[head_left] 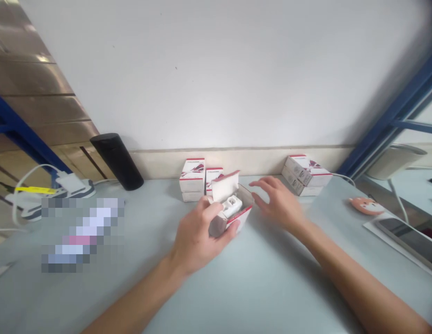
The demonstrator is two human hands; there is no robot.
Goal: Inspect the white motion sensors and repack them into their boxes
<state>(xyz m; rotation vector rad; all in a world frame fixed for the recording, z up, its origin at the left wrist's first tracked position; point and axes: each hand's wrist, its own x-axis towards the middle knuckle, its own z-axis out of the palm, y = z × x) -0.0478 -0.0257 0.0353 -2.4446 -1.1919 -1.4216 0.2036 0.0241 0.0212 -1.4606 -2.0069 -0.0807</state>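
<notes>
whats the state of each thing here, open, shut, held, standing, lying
White-and-red cardboard box: open, flap up
White plastic device: inside that box
Left hand: gripping that box
Right hand: fingers apart, beside that box, contact unclear
White-and-red boxes behind: look shut
White-and-red boxes at right: shut, grouped
Tall black cylinder: standing upright
Dark-screened phone: lying flat
White block adapter: apparently plugged into white power strip

Workplace desk (pixel 243 287) with stacked boxes (pixel 192 181)

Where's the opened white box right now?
In the head view, the opened white box is in the left hand, slightly right of centre, with the right hand beside it and stacked boxes behind, to the left.
</notes>
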